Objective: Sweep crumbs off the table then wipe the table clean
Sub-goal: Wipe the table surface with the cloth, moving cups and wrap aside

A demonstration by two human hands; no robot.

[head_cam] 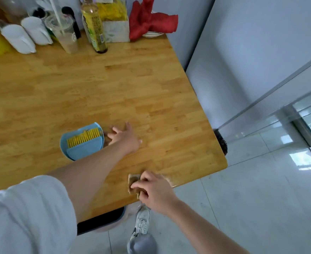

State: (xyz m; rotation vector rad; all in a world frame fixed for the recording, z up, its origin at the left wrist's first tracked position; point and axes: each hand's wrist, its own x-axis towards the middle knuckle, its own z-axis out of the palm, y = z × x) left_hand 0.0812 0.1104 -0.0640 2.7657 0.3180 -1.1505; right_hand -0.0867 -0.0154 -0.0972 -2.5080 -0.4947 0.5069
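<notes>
Nearest, the right hand [155, 191] curls its fingers [139, 184] over a small brown-and-tan cleaning pad [133, 182], pressing it on the wooden bench [114, 92] near its front edge, apparently to wipe. Farther in, the left hand [124, 138] lies with fingers spread flat, probably bracing, just beside the light-blue plastic dustpan with its yellow-bristled brush [83, 141], parked clear of the wiping.

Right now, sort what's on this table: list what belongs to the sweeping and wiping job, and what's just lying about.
For the job:
- blue dustpan with yellow brush, beside the left hand
- brown cloth, gripped by the right hand at the table edge

Lying about:
- glass bottle
- plastic cup with straw
- two white cups
- red cloth
</notes>
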